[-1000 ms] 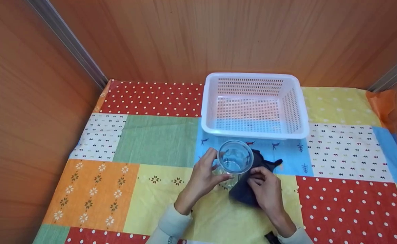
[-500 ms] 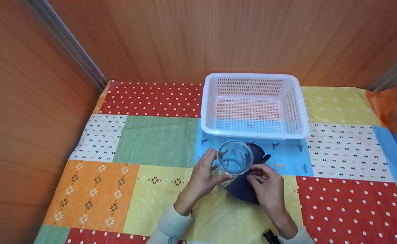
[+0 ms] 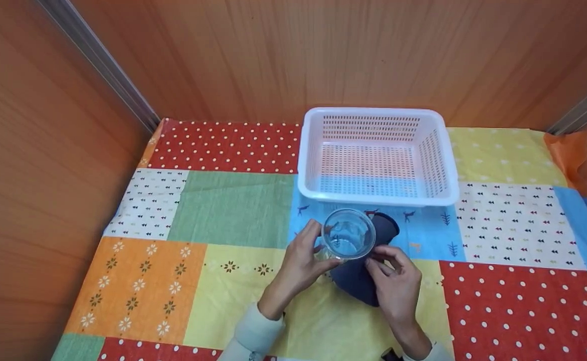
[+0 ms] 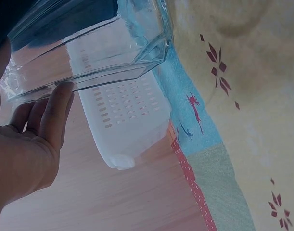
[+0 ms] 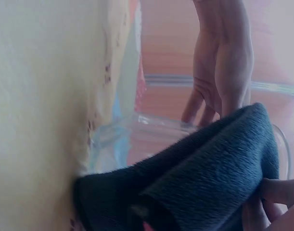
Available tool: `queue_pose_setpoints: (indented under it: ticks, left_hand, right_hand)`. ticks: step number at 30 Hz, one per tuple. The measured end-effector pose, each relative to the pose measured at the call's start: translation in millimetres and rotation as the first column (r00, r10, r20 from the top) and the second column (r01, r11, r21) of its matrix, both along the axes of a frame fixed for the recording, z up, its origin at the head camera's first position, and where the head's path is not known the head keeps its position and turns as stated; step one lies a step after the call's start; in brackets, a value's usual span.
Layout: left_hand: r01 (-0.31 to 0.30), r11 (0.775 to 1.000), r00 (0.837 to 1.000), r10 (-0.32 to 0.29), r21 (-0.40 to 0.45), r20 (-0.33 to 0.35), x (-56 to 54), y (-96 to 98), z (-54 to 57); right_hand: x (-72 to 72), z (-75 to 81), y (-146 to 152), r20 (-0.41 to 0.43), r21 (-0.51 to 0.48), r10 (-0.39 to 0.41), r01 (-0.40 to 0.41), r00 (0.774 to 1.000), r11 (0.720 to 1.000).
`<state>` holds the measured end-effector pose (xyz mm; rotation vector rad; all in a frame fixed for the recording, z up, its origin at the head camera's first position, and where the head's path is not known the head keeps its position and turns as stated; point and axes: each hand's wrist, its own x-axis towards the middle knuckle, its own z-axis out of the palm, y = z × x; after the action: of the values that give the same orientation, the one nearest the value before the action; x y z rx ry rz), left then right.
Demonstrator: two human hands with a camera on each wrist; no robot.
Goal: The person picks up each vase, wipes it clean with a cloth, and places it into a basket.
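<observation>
Wood-grain panels (image 3: pixel 293 60) close off the left, back and right, metal strips in the corners; patchwork tablecloth (image 3: pixel 238 208) covers the work surface. Left to right:

Left hand (image 3: pixel 301 258): grasping the glass jar (image 3: pixel 348 233) from its left side, thumb on the near face, fingers on the far-left side. Pale sleeve (image 3: pixel 259 323) at the wrist.

Jar: between the two hands, mouth up, long axis roughly vertical. Lies directly right of the left palm, left and slightly beyond the right fingertips. Left hand is the nearer one. Can't tell from these angles whether its base rests on the tablecloth or sits just above it.

Dark cloth (image 3: pixel 354 281): outside the jar, along its right side. Long axis runs far right to near left. Far end shows behind the jar to the right, near the basket; near end spreads below the jar, toward the person. Right wrist view shows it folded over, fuzzy surface. Right hand is the nearer one.

White basket (image 3: pixel 378 201): just beyond jar and cloth, long side facing the person.

Right hand (image 3: pixel 396 281): pinching the cloth between thumb and fingers, close to the jar wall.

Relation that matters: grip on the jar's left, cloth on its right, glass between.
</observation>
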<state>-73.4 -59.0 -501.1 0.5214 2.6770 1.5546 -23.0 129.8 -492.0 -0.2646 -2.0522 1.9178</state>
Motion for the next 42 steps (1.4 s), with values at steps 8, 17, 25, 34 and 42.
queue_pose_setpoints:
  ticks: [8, 17, 25, 34, 42]
  left_hand:
    - [-0.003, 1.0, 1.0, 0.002, -0.009, -0.03, 0.7, 0.6, -0.1]
    - [0.003, 1.0, 1.0, -0.003, 0.0, -0.001, 0.4, 0.0, 0.3]
    - [-0.007, 1.0, 1.0, 0.007, -0.021, -0.007, 1.4, 0.3, 1.0]
    - [0.001, 1.0, 0.999, -0.001, -0.016, -0.032, 1.3, 0.0, 1.2]
    - [-0.003, 1.0, 1.0, 0.003, -0.016, -0.021, 1.7, -0.1, 0.8]
  right_hand:
    - [-1.4, -2.0, 2.3, -0.067, 0.16, 0.041, -0.03, 0.997, 0.987]
    - [-4.7, -3.2, 9.3, -0.03, 0.401, 0.093, -0.073, 0.995, 0.913]
    - [-4.0, -22.0, 13.2, 0.064, 0.498, 0.109, -0.126, 0.992, 0.858]
    - [-5.9, -39.0, 18.0, 0.128, 0.587, 0.129, -0.18, 0.983, 0.789]
    - [-10.2, -46.7, 22.5, 0.213, 0.614, 0.153, -0.254, 0.965, 0.747]
